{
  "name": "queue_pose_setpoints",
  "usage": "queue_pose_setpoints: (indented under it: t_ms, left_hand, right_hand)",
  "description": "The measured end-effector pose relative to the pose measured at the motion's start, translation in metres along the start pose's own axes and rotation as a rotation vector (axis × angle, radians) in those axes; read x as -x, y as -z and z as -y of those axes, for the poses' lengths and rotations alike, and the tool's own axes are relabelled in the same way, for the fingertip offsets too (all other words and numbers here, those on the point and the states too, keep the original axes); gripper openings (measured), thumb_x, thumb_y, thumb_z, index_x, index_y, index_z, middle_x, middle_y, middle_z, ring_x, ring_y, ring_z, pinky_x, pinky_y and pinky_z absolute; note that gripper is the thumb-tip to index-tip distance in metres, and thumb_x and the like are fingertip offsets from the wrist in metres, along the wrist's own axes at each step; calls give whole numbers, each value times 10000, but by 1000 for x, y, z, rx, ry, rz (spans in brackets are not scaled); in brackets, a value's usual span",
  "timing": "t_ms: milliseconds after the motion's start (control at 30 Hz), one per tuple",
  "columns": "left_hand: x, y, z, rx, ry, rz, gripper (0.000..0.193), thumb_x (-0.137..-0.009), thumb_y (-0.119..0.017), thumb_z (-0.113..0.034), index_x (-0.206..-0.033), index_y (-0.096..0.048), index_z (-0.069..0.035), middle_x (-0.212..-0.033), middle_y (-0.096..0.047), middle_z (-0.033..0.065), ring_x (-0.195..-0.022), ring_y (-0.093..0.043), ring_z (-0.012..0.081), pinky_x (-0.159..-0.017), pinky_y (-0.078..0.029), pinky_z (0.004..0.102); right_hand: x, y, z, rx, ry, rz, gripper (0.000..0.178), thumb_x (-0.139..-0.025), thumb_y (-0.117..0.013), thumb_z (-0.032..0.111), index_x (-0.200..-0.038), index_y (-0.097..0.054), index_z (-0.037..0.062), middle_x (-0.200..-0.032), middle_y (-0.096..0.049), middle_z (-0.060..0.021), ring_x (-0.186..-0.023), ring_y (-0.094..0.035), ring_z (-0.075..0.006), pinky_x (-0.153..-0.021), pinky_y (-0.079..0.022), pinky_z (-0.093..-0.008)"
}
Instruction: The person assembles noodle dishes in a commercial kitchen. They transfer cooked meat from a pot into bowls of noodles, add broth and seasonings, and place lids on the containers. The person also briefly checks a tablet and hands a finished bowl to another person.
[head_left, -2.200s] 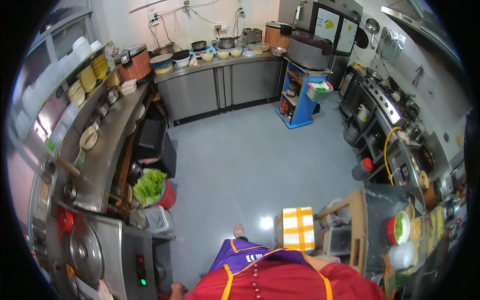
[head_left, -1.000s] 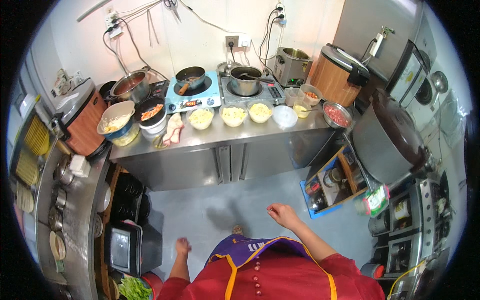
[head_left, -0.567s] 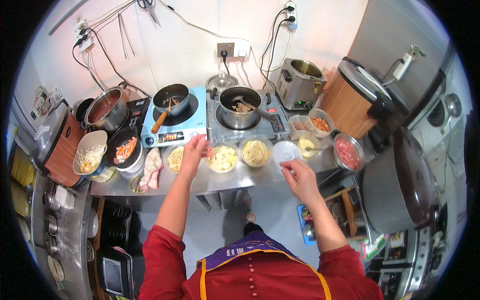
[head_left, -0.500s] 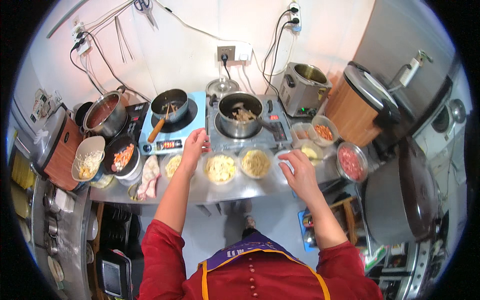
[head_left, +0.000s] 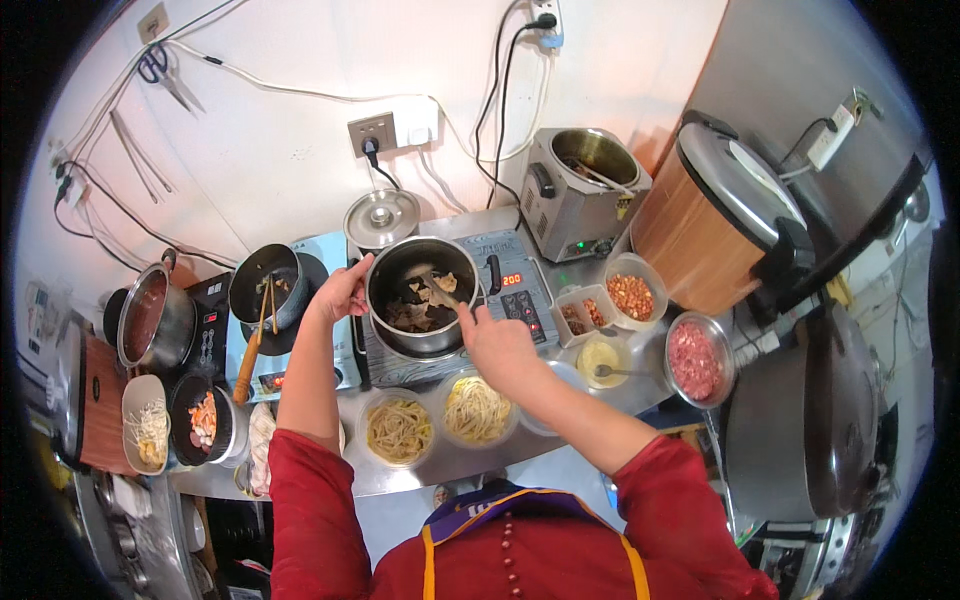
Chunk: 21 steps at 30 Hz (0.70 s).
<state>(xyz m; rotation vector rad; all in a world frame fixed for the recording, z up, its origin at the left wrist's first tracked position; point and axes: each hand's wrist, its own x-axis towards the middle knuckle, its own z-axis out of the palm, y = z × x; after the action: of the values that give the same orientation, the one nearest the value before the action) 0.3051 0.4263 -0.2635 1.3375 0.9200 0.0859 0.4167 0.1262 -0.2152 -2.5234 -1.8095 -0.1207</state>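
Note:
A steel pot [head_left: 422, 350] with dark handles stands on the dark induction cooker [head_left: 545, 318], with brownish pieces of food inside. My left hand [head_left: 343, 292] is closed around the pot's left side handle. Over the pot's near right rim, my right hand [head_left: 497, 345] grips a spatula [head_left: 436, 290] whose end reaches into the food; most of its handle is hidden by my fingers. Just in front stand a bowl of noodle-like strips [head_left: 398, 430] and a bowl of bean sprouts [head_left: 476, 408].
To the left, a small pan [head_left: 250, 310] with chopsticks sits on a blue cooker [head_left: 340, 365], beside a tall pot [head_left: 172, 335]. On the right are a bowl of reddish nuts [head_left: 632, 296], a bowl of raw meat [head_left: 697, 358] and a wood-patterned cooker [head_left: 680, 215]. A glass lid [head_left: 382, 218] lies behind.
Both hands, held apart above the counter before, have come to the pot. The left now grips its handle, the right the spatula. The view has shifted to the right and closer.

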Motion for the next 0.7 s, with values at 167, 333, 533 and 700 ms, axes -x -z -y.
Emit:
queue_pose_setpoints:
  t_ms: [167, 333, 533, 700]
  left_hand:
    - [20, -13, 0, 49, -204, 83, 425, -971, -494, -404, -726, -550, -62, -536, -514, 34, -413, -514, 155, -367, -447, 288]
    - [89, -38, 18, 53, -507, -79, 300, -959, -542, -330, -955, -517, -31, -622, -520, 29, -435, -534, 131, -360, -469, 254]
    - [131, -50, 35, 240, -608, -160, 268, -960, -546, -303, -945, -493, -41, -679, -495, 27, -468, -527, 121, -385, -487, 257]
    - [153, -60, 46, 225, -716, -218, 228, -968, -529, -229, -923, -457, -18, -711, -475, 31, -488, -543, 121, -406, -490, 252]
  right_hand:
    - [41, 34, -13, -163, -6, 33, 514, -807, -575, 71, -1302, -454, -2, -937, -603, -166, -697, -650, -336, -573, -530, -416]
    - [77, 45, 4, -273, -68, -140, 507, -824, -596, 84, -1310, -456, 49, -905, -583, -156, -687, -617, -367, -564, -508, -442]
    - [98, 43, 39, -295, -35, -151, 529, -816, -590, 78, -1328, -463, 100, -889, -570, -125, -660, -611, -342, -547, -507, -421]
    - [140, 66, 30, -160, -88, -131, 552, -804, -559, 65, -1342, -464, 136, -841, -538, -105, -590, -610, -307, -506, -507, -405]
